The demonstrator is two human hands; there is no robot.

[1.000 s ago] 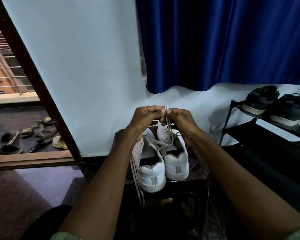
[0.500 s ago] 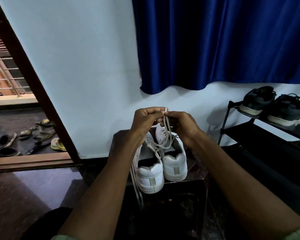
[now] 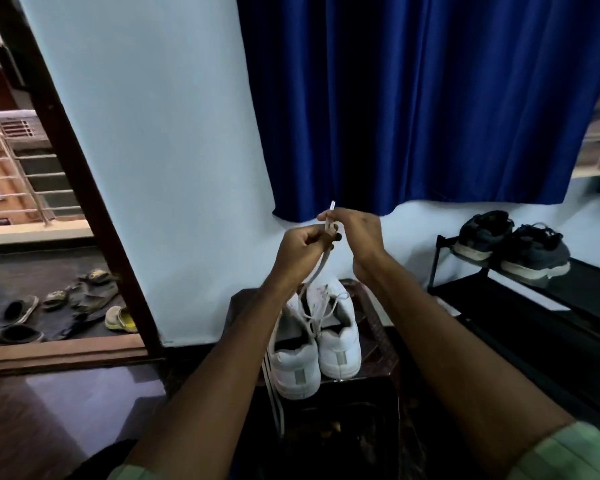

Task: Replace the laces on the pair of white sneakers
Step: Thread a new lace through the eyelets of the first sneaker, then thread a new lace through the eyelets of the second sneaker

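Note:
Two white sneakers stand side by side, heels toward me, on a dark stool (image 3: 374, 372): the left sneaker (image 3: 293, 362) and the right sneaker (image 3: 340, 344). A white lace (image 3: 317, 268) runs up from the sneakers' eyelets to my hands, its tip sticking out above the fingers. My left hand (image 3: 300, 247) and my right hand (image 3: 355, 230) are raised above the shoes, close together, both pinching the lace near its end. More white lace (image 3: 274, 400) hangs off the stool's front left.
A black shoe rack (image 3: 499, 299) at the right carries a pair of dark shoes (image 3: 513, 244). A blue curtain (image 3: 413, 98) hangs on the wall behind. Through the open doorway at the left, sandals and slippers (image 3: 66, 306) lie on the floor.
Both hands have risen higher above the sneakers, pulling the lace up with them. More of the lace is drawn taut out of the shoes.

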